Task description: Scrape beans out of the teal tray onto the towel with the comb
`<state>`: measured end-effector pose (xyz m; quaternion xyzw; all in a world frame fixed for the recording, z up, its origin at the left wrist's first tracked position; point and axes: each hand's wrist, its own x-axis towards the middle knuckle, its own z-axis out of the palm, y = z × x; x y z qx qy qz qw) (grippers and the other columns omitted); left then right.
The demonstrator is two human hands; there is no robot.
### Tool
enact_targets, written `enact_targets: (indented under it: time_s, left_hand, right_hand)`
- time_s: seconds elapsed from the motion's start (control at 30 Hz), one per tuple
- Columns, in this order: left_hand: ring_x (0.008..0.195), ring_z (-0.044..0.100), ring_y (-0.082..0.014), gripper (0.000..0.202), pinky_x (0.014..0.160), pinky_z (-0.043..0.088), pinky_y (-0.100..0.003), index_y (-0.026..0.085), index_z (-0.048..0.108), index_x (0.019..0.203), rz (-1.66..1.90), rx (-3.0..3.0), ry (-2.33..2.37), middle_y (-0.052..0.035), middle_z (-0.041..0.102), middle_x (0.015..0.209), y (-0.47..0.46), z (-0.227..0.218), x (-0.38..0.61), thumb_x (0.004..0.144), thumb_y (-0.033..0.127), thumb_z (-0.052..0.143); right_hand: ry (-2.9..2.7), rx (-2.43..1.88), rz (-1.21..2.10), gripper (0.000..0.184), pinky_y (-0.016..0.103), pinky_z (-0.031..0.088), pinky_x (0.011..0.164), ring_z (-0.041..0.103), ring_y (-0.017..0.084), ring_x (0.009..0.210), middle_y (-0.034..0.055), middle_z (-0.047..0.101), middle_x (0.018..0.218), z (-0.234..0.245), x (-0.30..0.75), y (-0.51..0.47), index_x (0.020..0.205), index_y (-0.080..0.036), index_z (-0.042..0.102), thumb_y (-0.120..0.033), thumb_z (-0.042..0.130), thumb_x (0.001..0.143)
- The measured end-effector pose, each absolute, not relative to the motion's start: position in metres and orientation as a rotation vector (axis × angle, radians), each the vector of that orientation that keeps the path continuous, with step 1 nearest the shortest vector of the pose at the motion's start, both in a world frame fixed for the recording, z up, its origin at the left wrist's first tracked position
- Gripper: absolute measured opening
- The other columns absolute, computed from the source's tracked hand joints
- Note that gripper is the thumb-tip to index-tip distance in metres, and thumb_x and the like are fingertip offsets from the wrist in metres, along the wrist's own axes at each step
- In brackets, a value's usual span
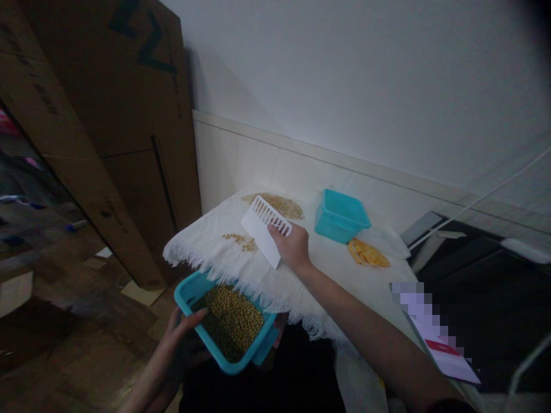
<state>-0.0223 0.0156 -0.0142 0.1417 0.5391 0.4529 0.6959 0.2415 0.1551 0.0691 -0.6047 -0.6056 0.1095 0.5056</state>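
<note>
My left hand [181, 328] grips the left rim of a blue plastic basket [224, 362], thumb over the edge, below the table's front edge. Yellowish soybeans [235, 312] fill much of it, with darker green beans along its near left side. My right hand [293, 246] is closed on a white slotted scraper [263, 232] held tilted over the tablecloth. A small scatter of soybeans [241, 241] lies on the cloth just left of the scraper. The fringe of the cloth hangs over the basket's far rim.
On the white fringed tablecloth [206, 229] a pale grain pile [282, 205] lies at the back. A second blue basket [342, 215] and a crumpled yellow cloth-like item [368, 253] are to the right. A tall cardboard box [142, 172] stands at left; a black object [486, 298] is at right.
</note>
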Motion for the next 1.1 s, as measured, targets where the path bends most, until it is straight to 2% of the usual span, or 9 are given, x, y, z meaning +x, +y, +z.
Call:
enact_targets:
  time_s: [0.27, 0.4, 0.6, 0.73, 0.87, 1.0, 1.1]
  left_hand:
    - [0.100, 0.088, -0.0365, 0.080, 0.094, 0.073, -0.059, 0.035, 0.059, 0.137, 1.030, 0.320, 1.275, -0.0061, 0.082, 0.113, 0.015, -0.008, -0.016, 0.071, 0.018, 0.101]
    - [0.100, 0.088, -0.0384, 0.084, 0.093, 0.073, -0.061, 0.034, 0.055, 0.139, 1.002, 0.335, 1.262, -0.0053, 0.082, 0.107, 0.016, -0.011, -0.018, 0.070, 0.020, 0.102]
    - [0.101, 0.089, -0.0361, 0.084, 0.092, 0.073, -0.055, 0.033, 0.057, 0.145, 1.025, 0.314, 1.285, -0.0107, 0.083, 0.121, 0.016, -0.014, -0.017, 0.075, 0.027, 0.103]
    - [0.101, 0.089, -0.0368, 0.083, 0.091, 0.074, -0.055, 0.033, 0.059, 0.145, 1.032, 0.295, 1.288, -0.0116, 0.083, 0.123, 0.017, -0.014, -0.018, 0.075, 0.024, 0.103]
    - [0.100, 0.089, -0.0375, 0.092, 0.088, 0.074, -0.055, 0.034, 0.056, 0.150, 0.987, 0.287, 1.306, -0.0111, 0.083, 0.122, 0.019, -0.014, -0.021, 0.072, 0.017, 0.103]
    - [0.103, 0.088, -0.0386, 0.098, 0.090, 0.073, -0.056, 0.034, 0.055, 0.152, 0.980, 0.278, 1.301, -0.0128, 0.083, 0.126, 0.020, -0.014, -0.022, 0.070, 0.018, 0.105]
    - [0.102, 0.088, -0.0374, 0.090, 0.091, 0.073, -0.056, 0.034, 0.058, 0.147, 0.991, 0.299, 1.289, -0.0119, 0.082, 0.127, 0.019, -0.014, -0.020, 0.072, 0.023, 0.104]
  right_hand:
    - [-1.483, -1.439, 0.297, 0.025, 0.029, 0.049, 0.062, 0.070, 0.022, 0.062, 0.0021, 0.077, 0.064, 0.071, 0.236, 0.157, 0.069, -0.022, 0.074, -0.034, 0.081, 0.089]
    - [-1.459, -1.443, 0.349, 0.020, 0.029, 0.051, 0.062, 0.073, 0.023, 0.064, 0.0030, 0.080, 0.067, 0.066, 0.235, 0.162, 0.072, -0.021, 0.078, -0.032, 0.082, 0.088]
    - [-1.390, -1.453, 0.387, 0.015, 0.030, 0.054, 0.065, 0.078, 0.026, 0.071, 0.0062, 0.085, 0.076, 0.058, 0.245, 0.168, 0.080, -0.019, 0.082, -0.033, 0.083, 0.087]
    - [-1.331, -1.490, 0.317, 0.017, 0.031, 0.054, 0.065, 0.078, 0.027, 0.070, 0.0066, 0.084, 0.073, 0.054, 0.261, 0.172, 0.077, -0.019, 0.081, -0.034, 0.083, 0.084]
    - [-1.286, -1.513, 0.289, 0.020, 0.031, 0.052, 0.064, 0.076, 0.026, 0.069, 0.0067, 0.083, 0.072, 0.050, 0.280, 0.173, 0.078, -0.018, 0.081, -0.038, 0.081, 0.083]
    - [-1.266, -1.515, 0.278, 0.026, 0.032, 0.050, 0.064, 0.075, 0.027, 0.069, 0.0082, 0.082, 0.073, 0.049, 0.298, 0.170, 0.079, -0.016, 0.081, -0.042, 0.078, 0.082]
    - [-1.237, -1.558, 0.223, 0.027, 0.033, 0.050, 0.063, 0.073, 0.026, 0.067, 0.0092, 0.081, 0.071, 0.051, 0.314, 0.168, 0.077, -0.016, 0.080, -0.042, 0.079, 0.081]
